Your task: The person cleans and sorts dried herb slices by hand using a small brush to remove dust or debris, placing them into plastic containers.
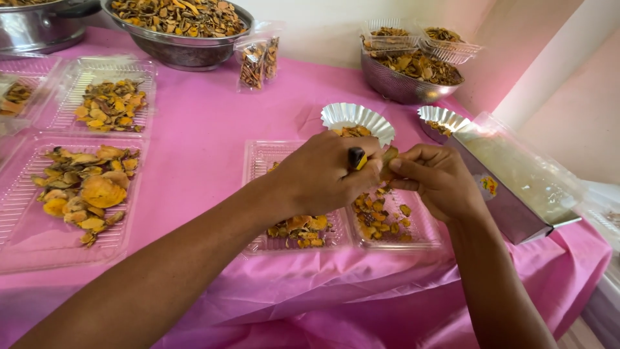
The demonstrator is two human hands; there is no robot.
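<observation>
Head view showed you pinching a small dried slice (pixel 389 155), yellow-brown and thin, between the fingertips of your right hand (pixel 434 178). Most of it was hidden, so its long axis was hard to tell; the visible end pointed up and away from you. Your left hand (pixel 326 173) was closed around a small tool (pixel 356 158) with a black and yellow handle, its tip just beside the slice. Both hands hung over a clear tray (pixel 426 229) that held orange slices. A fluted foil cup (pixel 357 119) stood just behind your left hand, and a second cup (pixel 442 120) stood near a foil-lined box (pixel 516 194) at your right. Everything rested on a pink cloth (pixel 206 142).
</observation>
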